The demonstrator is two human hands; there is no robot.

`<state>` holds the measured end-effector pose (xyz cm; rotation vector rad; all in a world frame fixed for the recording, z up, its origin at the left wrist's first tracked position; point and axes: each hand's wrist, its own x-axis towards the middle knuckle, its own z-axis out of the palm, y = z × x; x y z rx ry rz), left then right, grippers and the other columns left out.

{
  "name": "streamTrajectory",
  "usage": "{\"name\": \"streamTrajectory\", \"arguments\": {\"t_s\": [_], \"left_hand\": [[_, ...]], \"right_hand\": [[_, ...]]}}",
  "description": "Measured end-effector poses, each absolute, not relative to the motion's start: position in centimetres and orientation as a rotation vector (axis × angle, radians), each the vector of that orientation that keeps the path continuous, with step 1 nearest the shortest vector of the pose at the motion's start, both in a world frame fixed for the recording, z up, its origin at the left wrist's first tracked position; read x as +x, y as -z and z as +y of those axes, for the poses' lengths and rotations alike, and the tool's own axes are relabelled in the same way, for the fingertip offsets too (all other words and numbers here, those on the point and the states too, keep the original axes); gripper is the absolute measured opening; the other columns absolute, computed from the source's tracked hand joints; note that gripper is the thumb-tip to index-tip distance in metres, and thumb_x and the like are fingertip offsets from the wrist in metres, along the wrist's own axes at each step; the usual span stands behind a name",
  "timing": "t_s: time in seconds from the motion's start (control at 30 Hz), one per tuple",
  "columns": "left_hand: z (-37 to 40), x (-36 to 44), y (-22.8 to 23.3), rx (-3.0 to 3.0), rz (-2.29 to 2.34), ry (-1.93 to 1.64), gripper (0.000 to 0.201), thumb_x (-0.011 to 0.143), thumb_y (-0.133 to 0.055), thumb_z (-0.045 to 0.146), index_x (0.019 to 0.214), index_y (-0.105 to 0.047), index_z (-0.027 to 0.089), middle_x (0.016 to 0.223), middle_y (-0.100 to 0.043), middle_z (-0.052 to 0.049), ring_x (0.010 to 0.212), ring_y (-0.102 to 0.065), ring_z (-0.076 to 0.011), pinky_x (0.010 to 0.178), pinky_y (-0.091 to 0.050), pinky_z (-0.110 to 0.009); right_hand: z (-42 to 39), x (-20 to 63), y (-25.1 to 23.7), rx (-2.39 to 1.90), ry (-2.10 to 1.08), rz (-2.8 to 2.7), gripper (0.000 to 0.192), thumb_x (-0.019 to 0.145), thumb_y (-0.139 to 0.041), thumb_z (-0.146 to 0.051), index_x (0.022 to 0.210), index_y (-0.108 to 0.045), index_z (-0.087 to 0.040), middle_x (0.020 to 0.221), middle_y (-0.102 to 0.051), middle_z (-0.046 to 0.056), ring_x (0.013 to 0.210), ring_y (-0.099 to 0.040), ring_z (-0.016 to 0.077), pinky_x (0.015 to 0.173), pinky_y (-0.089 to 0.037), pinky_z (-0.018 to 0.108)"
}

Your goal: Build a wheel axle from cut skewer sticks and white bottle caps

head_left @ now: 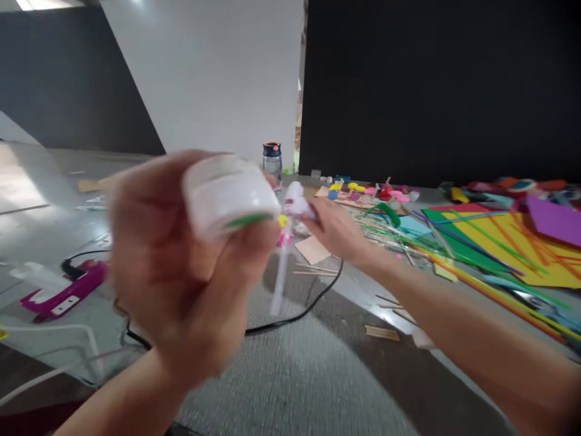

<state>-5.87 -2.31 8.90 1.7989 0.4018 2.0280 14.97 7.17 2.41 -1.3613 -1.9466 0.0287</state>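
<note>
Here the left hand point(181, 266) is raised close to the camera and wrapped around a small white jar point(229, 194) with a green band at its base; the fingers are closed on its sides, though motion blur softens the outline. Just right of the jar, the right hand point(333, 227) pinches something small and whitish at its fingertips, and a thin pale stick point(280, 275) hangs down below; whether hand and stick are joined I cannot tell.

Measured from the jar, the rest lies as follows: a black cable point(295, 315) curls beneath it on the grey bench point(295, 375); a magenta glue gun point(68, 290) rests well to the left; a clear bottle with a dark cap point(272, 160) stands just behind; coloured paper sheets point(499, 248), straws and small craft pieces spread far to the right.

As a judgement, the work looks midway: the jar is lifted and held, its lid seemingly still on, and nothing from it has been applied yet.
</note>
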Motion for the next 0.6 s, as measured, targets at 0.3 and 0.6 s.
{"name": "streamTrajectory", "arguments": {"t_s": [0.3, 0.6], "left_hand": [[4.7, 0.6, 0.2, 2.066, 0.637, -0.982, 0.019, 0.081, -0.070, 0.008, 0.096, -0.070, 0.018, 0.091, -0.073, -0.002, 0.078, -0.062, -0.0156, 0.070, -0.050, -0.029], [5.2, 5.2, 2.7, 2.036, 0.665, -0.912, 0.019, 0.085, -0.066, 0.013, 0.103, -0.064, 0.017, 0.094, -0.070, -0.004, 0.084, -0.064, -0.0168, 0.075, -0.051, -0.030]], "right_hand": [[-6.4, 24.4, -1.0, -1.276, -0.685, -1.151, 0.032, 0.100, -0.047, -0.051, 0.105, -0.062, -0.024, 0.102, -0.064, 0.010, 0.072, -0.060, 0.0210, 0.068, -0.049, 0.036], [-11.8, 23.5, 0.7, -1.048, -1.115, -0.817, 0.040, 0.097, -0.044, -0.055, 0.103, -0.074, -0.029, 0.091, -0.057, 0.007, 0.058, -0.047, 0.0182, 0.054, -0.047, 0.036]]}}
